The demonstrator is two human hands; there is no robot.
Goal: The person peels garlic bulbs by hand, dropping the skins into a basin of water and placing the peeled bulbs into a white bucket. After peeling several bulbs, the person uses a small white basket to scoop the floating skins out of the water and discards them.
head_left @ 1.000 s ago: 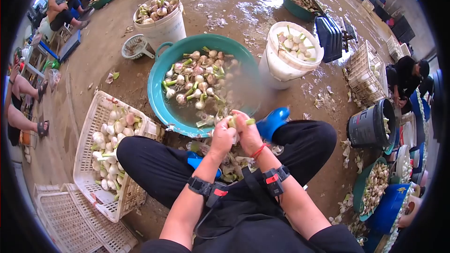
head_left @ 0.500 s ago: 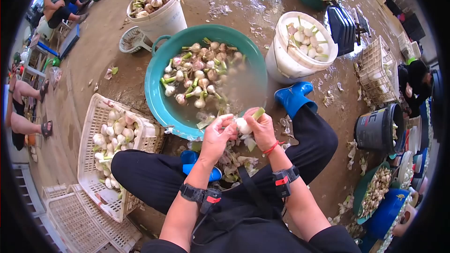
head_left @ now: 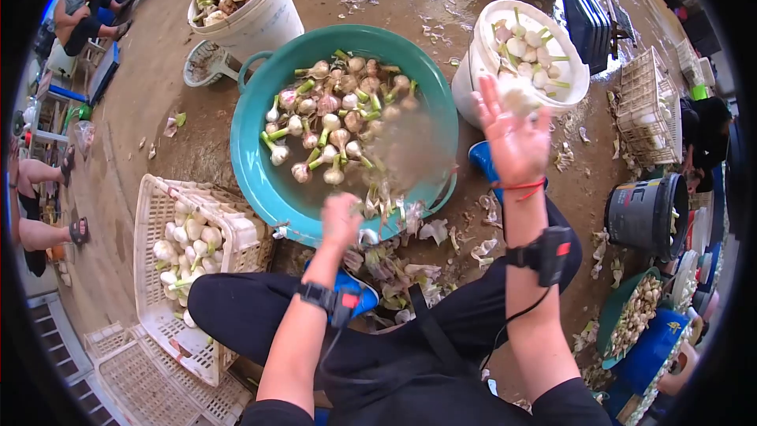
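My right hand (head_left: 516, 142) is raised at the near side of a white bucket (head_left: 482, 102), palm up with fingers spread. A motion-blurred pale garlic bulb (head_left: 518, 99) shows just past its fingers; whether it still touches them I cannot tell. Several peeled garlic bulbs with green stems (head_left: 530, 47) fill the bucket's top. My left hand (head_left: 341, 219) hovers over the near rim of a teal basin (head_left: 256, 166), its fingers smeared by motion. Unpeeled garlic bulbs (head_left: 331, 118) float in the basin's murky water.
At left stands a cream plastic crate (head_left: 150, 284) of white bulbs. Behind the basin are a bucket of garlic (head_left: 264, 20) and a white scoop (head_left: 206, 65). Garlic skins (head_left: 402, 276) litter the floor between my legs. Another person (head_left: 706, 138) is at the right.
My hands have moved apart. The right one went from near my lap up to the white bucket, opening, and the bulb went with it. The left shifted slightly left.
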